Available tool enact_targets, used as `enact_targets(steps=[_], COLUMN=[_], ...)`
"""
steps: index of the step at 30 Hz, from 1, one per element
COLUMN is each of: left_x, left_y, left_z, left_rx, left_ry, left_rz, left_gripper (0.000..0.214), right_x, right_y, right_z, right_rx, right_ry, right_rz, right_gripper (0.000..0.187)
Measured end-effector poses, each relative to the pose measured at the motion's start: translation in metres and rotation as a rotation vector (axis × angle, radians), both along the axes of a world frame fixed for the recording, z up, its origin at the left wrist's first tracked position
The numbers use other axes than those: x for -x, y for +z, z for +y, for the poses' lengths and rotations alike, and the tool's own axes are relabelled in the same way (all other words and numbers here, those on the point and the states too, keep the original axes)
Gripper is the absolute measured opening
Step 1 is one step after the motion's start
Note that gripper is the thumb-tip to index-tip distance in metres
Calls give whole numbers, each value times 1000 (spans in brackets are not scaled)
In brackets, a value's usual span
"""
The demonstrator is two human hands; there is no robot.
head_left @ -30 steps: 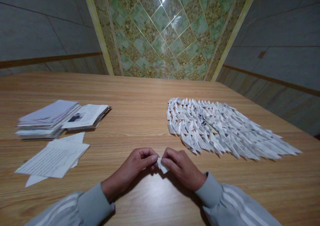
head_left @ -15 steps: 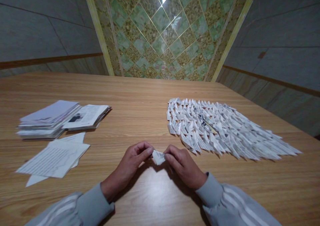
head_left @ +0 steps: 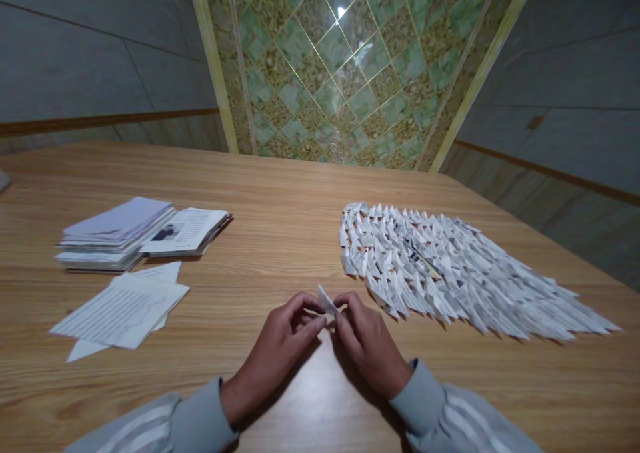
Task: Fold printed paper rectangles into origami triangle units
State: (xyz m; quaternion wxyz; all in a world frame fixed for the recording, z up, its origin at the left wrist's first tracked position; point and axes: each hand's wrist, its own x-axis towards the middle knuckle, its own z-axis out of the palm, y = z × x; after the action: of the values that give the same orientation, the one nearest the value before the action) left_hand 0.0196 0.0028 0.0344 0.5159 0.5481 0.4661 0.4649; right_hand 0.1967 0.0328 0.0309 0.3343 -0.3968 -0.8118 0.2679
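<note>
A small folded paper piece [head_left: 327, 300], printed and pointed, is held up on edge just above the table between my two hands. My right hand [head_left: 367, 336] pinches its lower right end between thumb and forefinger. My left hand [head_left: 290, 333] has curled fingers against its left side, with the thumb tip close to the lower end. Right of the hands lie several rows of similar folded paper pieces [head_left: 450, 266], packed closely with their points up.
On the wooden table [head_left: 270, 206], at left, are a thick stack of paper sheets [head_left: 117, 223] and a smaller printed stack [head_left: 193, 229] beside it. Loose printed sheets [head_left: 125, 309] overlap nearer to me. A tiled wall [head_left: 330, 73] stands beyond the far edge.
The folded paper piece has turned from lying broad side toward me to standing edge-on. My hands have come closer together, and the left fingers have shifted on it. The view has swung slightly left.
</note>
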Motion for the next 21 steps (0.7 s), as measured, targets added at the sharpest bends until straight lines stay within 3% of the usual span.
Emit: enact_targets(steps=[8, 11, 21], left_x=[0, 0, -3], left_y=[-2, -2, -2], left_z=[4, 3, 1], left_rx=[-4, -2, 47], left_ry=[67, 37, -18], left_rz=[-118, -128, -164], left_gripper=[14, 14, 14], right_x=[0, -1, 0], right_y=[2, 5, 7], right_z=[-4, -3, -2], right_rx=[18, 20, 214], right_ry=[176, 154, 26], right_rz=[-62, -22, 154], right_gripper=[15, 6, 12])
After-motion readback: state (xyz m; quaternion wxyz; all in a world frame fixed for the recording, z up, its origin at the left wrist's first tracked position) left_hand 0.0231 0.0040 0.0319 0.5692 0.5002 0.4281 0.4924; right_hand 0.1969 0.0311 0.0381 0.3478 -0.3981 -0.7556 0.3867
